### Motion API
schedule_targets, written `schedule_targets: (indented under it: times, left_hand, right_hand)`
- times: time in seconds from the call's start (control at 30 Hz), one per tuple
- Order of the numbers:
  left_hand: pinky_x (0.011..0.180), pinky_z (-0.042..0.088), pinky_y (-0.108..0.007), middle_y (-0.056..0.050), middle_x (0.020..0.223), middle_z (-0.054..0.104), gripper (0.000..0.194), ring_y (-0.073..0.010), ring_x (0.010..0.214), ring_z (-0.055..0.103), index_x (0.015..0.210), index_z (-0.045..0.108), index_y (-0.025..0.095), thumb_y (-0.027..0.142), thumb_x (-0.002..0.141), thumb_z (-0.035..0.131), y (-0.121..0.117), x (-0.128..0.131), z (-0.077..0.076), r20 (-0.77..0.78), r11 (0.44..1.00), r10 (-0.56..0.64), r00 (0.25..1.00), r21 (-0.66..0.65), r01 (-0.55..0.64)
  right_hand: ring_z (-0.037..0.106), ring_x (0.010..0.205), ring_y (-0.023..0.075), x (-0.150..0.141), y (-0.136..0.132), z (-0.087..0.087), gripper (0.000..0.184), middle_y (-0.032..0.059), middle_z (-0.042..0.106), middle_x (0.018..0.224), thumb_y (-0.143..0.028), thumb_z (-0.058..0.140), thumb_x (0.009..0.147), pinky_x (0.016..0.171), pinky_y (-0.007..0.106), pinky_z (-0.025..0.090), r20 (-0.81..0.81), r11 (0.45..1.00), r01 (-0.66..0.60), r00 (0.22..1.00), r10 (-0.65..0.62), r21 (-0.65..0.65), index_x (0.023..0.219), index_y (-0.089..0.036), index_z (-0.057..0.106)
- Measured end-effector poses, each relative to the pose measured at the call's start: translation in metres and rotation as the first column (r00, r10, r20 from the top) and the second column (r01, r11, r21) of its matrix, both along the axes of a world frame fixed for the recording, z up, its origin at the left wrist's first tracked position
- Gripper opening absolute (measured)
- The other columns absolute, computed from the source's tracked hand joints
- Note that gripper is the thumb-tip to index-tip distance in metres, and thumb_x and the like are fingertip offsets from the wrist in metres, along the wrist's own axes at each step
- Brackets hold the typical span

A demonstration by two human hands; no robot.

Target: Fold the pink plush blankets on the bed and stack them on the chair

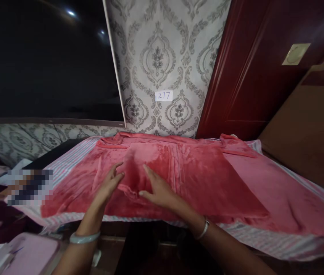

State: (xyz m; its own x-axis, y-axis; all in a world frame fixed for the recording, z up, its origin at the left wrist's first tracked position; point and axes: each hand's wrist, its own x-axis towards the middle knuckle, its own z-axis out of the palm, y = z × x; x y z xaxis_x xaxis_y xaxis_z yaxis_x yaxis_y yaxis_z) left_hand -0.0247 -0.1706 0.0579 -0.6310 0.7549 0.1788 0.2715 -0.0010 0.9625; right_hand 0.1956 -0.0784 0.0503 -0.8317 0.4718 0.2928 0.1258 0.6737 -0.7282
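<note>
A large red plush garment or blanket [196,172] lies spread over a striped sheet [265,240] on a raised surface in front of me. My left hand [108,185] rests on its near left part with fingers stretched out flat. My right hand [157,189] lies flat beside it, fingers extended over a folded raised section of the red fabric [139,168]. Neither hand grips the cloth. A pale bangle [84,238] circles my left wrist and a silver bracelet [203,230] my right.
Patterned grey wallpaper with a label reading 277 [163,95] stands behind. A dark screen [44,57] fills the upper left, a dark red door [265,65] the right, a brown board [307,130] beside it. A pink case [27,256] sits low left.
</note>
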Motion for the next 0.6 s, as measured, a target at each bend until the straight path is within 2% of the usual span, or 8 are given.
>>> schedule_targets:
  times: [0.07, 0.13, 0.2, 0.27, 0.33, 0.4, 0.5, 0.6]
  left_hand:
    - [0.112, 0.043, -0.043, -0.008, 0.139, 0.063, 0.058, -0.0319, 0.135, 0.052, 0.123, 0.065, 0.025, 0.041, 0.068, 0.072, 0.004, 0.006, 0.013, -0.072, 0.999, -0.046, 0.996, 0.008, 0.047]
    - [0.11, 0.045, -0.044, -0.008, 0.139, 0.063, 0.058, -0.0326, 0.134, 0.054, 0.125, 0.062, 0.025, 0.039, 0.069, 0.07, 0.007, 0.011, 0.02, -0.156, 0.998, -0.056, 0.986, 0.007, 0.057]
    - [0.107, 0.048, -0.046, -0.009, 0.132, 0.066, 0.056, -0.0326, 0.128, 0.059, 0.124, 0.061, 0.023, 0.04, 0.071, 0.066, 0.011, 0.017, 0.02, -0.252, 0.998, -0.051, 0.966, 0.015, 0.056]
    - [0.104, 0.05, -0.047, -0.009, 0.122, 0.071, 0.051, -0.0322, 0.121, 0.063, 0.12, 0.061, 0.021, 0.041, 0.073, 0.061, 0.015, 0.025, 0.015, -0.349, 0.998, -0.04, 0.936, 0.038, 0.057]
    - [0.1, 0.053, -0.046, -0.009, 0.115, 0.073, 0.045, -0.0312, 0.114, 0.066, 0.115, 0.063, 0.021, 0.043, 0.077, 0.057, 0.018, 0.033, 0.007, -0.436, 0.996, -0.033, 0.899, 0.062, 0.067]
    - [0.098, 0.054, -0.045, -0.01, 0.113, 0.074, 0.04, -0.0298, 0.109, 0.069, 0.113, 0.065, 0.021, 0.043, 0.082, 0.052, 0.02, 0.043, -0.001, -0.503, 0.994, -0.028, 0.864, 0.076, 0.076]
    - [0.097, 0.054, -0.044, -0.011, 0.114, 0.075, 0.038, -0.0287, 0.108, 0.07, 0.111, 0.068, 0.02, 0.043, 0.088, 0.049, 0.021, 0.055, -0.01, -0.555, 0.992, 0.015, 0.832, 0.115, 0.059]
    - [0.092, 0.055, -0.044, -0.013, 0.116, 0.074, 0.039, -0.0277, 0.104, 0.07, 0.116, 0.067, 0.019, 0.043, 0.09, 0.05, 0.019, 0.064, -0.017, -0.576, 0.989, 0.046, 0.816, 0.143, 0.045]
  right_hand:
    - [0.024, 0.154, 0.0278, -0.03, 0.001, 0.012, 0.092, 0.0129, 0.023, 0.168, -0.058, 0.06, 0.092, 0.125, 0.047, 0.023, -0.128, 0.987, -0.066, 0.991, 0.047, -0.149, 0.164, -0.017, 0.021]
    - [0.034, 0.15, 0.0269, -0.054, 0.009, 0.026, 0.078, 0.008, 0.03, 0.167, -0.063, 0.047, 0.098, 0.12, 0.047, 0.035, -0.174, 0.931, -0.046, 0.985, -0.019, -0.363, 0.163, -0.025, 0.026]
    - [0.048, 0.141, 0.0288, -0.071, 0.025, 0.041, 0.071, 0.0061, 0.035, 0.164, -0.065, 0.043, 0.099, 0.107, 0.048, 0.05, -0.111, 0.84, 0.042, 0.986, -0.121, -0.54, 0.16, -0.031, 0.031]
    - [0.056, 0.131, 0.0312, -0.081, 0.043, 0.056, 0.073, 0.007, 0.038, 0.162, -0.067, 0.051, 0.095, 0.091, 0.047, 0.059, 0.005, 0.793, 0.133, 0.987, -0.162, -0.594, 0.158, -0.033, 0.033]
    - [0.062, 0.121, 0.0322, -0.089, 0.058, 0.067, 0.08, 0.01, 0.039, 0.161, -0.066, 0.06, 0.09, 0.079, 0.042, 0.062, 0.124, 0.812, 0.182, 0.983, -0.135, -0.555, 0.158, -0.031, 0.034]
    - [0.067, 0.107, 0.0293, -0.099, 0.069, 0.073, 0.082, 0.012, 0.049, 0.153, -0.06, 0.066, 0.087, 0.069, 0.036, 0.061, 0.238, 0.883, 0.178, 0.968, -0.078, -0.435, 0.157, -0.027, 0.037]
    - [0.069, 0.084, 0.0231, -0.116, 0.077, 0.073, 0.073, 0.0063, 0.073, 0.113, -0.034, 0.076, 0.078, 0.064, 0.03, 0.059, 0.352, 0.964, 0.121, 0.936, -0.031, -0.237, 0.144, -0.017, 0.052]
    - [0.069, 0.079, 0.0253, -0.128, 0.08, 0.069, 0.069, 0.0021, 0.075, 0.085, -0.008, 0.07, 0.064, 0.071, 0.034, 0.059, 0.36, 0.98, 0.113, 0.932, -0.047, -0.164, 0.133, -0.012, 0.062]
